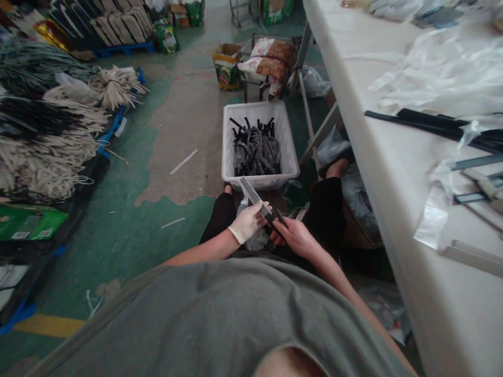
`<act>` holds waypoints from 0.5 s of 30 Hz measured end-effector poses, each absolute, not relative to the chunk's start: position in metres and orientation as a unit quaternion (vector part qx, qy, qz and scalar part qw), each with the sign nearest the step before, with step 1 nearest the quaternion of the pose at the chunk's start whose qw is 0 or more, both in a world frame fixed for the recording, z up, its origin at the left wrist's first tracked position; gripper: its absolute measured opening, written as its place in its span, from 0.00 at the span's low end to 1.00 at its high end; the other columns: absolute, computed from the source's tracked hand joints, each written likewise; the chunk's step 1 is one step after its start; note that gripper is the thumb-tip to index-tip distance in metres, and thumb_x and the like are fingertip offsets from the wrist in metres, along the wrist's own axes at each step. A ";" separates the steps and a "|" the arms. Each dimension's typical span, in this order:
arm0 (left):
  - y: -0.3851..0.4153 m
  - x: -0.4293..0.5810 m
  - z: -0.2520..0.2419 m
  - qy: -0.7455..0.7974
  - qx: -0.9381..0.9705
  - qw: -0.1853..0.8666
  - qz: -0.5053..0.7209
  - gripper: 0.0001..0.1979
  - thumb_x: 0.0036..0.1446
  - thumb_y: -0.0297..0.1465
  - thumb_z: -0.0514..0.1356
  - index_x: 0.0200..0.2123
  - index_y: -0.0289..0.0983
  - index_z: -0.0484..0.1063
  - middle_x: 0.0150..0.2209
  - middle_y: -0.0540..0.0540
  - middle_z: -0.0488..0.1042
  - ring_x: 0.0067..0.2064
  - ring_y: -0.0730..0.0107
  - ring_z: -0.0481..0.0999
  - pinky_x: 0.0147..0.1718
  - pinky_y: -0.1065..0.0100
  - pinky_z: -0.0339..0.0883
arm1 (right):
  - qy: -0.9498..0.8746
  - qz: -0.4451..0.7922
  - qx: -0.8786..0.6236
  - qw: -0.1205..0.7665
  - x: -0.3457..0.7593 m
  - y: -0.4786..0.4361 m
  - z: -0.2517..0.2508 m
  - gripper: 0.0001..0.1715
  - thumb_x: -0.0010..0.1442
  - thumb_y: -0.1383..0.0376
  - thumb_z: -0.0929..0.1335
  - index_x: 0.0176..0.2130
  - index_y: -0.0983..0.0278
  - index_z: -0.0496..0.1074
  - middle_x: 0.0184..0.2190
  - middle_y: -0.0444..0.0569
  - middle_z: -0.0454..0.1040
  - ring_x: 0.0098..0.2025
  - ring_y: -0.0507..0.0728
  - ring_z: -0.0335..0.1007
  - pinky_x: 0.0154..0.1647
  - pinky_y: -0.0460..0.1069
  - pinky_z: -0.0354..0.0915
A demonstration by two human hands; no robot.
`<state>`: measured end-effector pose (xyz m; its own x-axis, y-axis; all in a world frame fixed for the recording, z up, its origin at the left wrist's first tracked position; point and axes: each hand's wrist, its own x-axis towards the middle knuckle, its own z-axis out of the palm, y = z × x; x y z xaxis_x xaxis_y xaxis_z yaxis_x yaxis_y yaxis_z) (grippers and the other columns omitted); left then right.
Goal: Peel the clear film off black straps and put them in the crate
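In a pale glove, my left hand (pixel 248 222) is closed around a clear plastic sleeve (pixel 251 191) that points up and to the left. My bare right hand (pixel 295 236) grips a black strip (pixel 278 215) where it meets the sleeve's lower end; how far the strip reaches inside is too small to tell. Both hands are close together above my lap. Just beyond them on the floor stands a white bin (pixel 291 152), holding a heap of black strips (pixel 257 149), many in clear sleeves.
A long white table (pixel 377 173) runs along the right, with black strips (pixel 424 125) and clear plastic (pixel 436 209) on it. Bundles of cords (pixel 43 162) lie on pallets at the left. A cushion (pixel 271 57) rests on a stool behind the bin.
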<state>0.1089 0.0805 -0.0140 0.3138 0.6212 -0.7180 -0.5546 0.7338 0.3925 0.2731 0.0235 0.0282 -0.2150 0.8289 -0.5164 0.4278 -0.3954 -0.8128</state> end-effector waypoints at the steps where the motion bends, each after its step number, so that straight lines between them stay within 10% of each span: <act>1: 0.085 0.104 -0.012 0.466 0.031 0.801 0.375 0.07 0.61 0.33 0.61 0.36 0.35 0.76 0.35 0.44 0.79 0.33 0.73 0.78 0.33 0.72 0.68 | -0.543 0.565 -0.603 0.152 0.276 0.021 0.032 0.21 0.66 0.52 0.60 0.29 0.62 0.67 0.26 0.49 0.77 0.25 0.54 0.73 0.26 0.47 0.64; 15: 0.086 0.101 0.001 0.458 0.069 0.786 0.411 0.08 0.61 0.34 0.61 0.37 0.35 0.76 0.41 0.41 0.79 0.39 0.70 0.78 0.40 0.69 0.69 | -0.622 0.410 -0.665 0.055 0.267 0.030 0.063 0.22 0.67 0.55 0.59 0.25 0.61 0.66 0.20 0.46 0.74 0.21 0.52 0.68 0.25 0.47 0.54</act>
<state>0.1008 0.0858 0.0008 0.2438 0.7079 -0.6629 -0.5825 0.6534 0.4835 0.2672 0.0300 0.0631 -0.1104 0.8724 -0.4762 0.7817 -0.2197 -0.5837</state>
